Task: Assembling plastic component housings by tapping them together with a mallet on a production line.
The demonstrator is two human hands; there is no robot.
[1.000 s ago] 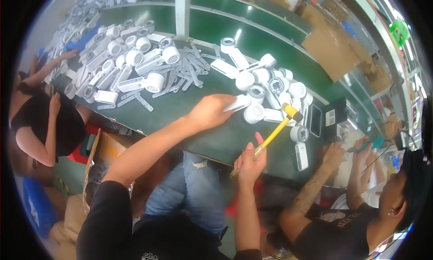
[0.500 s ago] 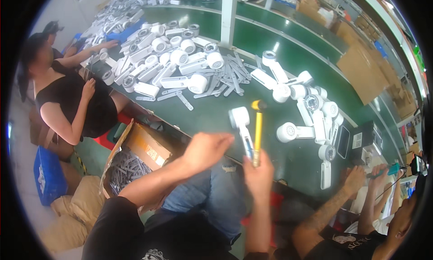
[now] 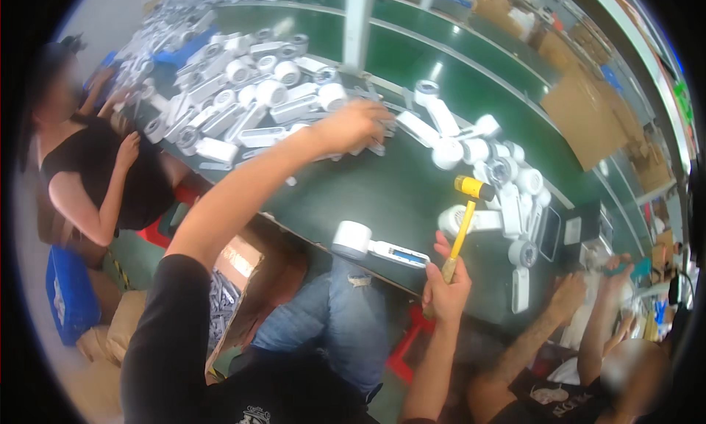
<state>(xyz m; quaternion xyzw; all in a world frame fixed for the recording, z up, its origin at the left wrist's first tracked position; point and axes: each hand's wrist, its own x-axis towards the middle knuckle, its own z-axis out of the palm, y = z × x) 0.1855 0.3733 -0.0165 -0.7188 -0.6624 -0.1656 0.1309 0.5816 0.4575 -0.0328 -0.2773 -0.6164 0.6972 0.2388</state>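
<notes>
My right hand (image 3: 447, 288) is wrapped round the lower handle of a small mallet (image 3: 465, 222), held upright, with a yellow shaft and a yellow-and-black head. Beside its thumb lies the handle end of a white handheld fan (image 3: 351, 240), on its side along the table's near edge, with a long blue-lined slot facing up. I cannot tell whether the thumb touches it. My left hand (image 3: 353, 126) reaches far across to flat grey strips (image 3: 376, 146) by the fan pile, fingers bent but apart. Its fingertips are partly blurred among the strips.
A large heap of white fans (image 3: 243, 93) covers the back left, and a smaller group (image 3: 507, 181) lies right. An open carton of grey strips (image 3: 220, 306) stands beside my legs. Co-workers sit left and right. A dark boxy device (image 3: 588, 229) stands at the right.
My left hand has moved from beside the fan to the grey strips. The fan has swung down from upright to lying sideways. My right hand and mallet have shifted right.
</notes>
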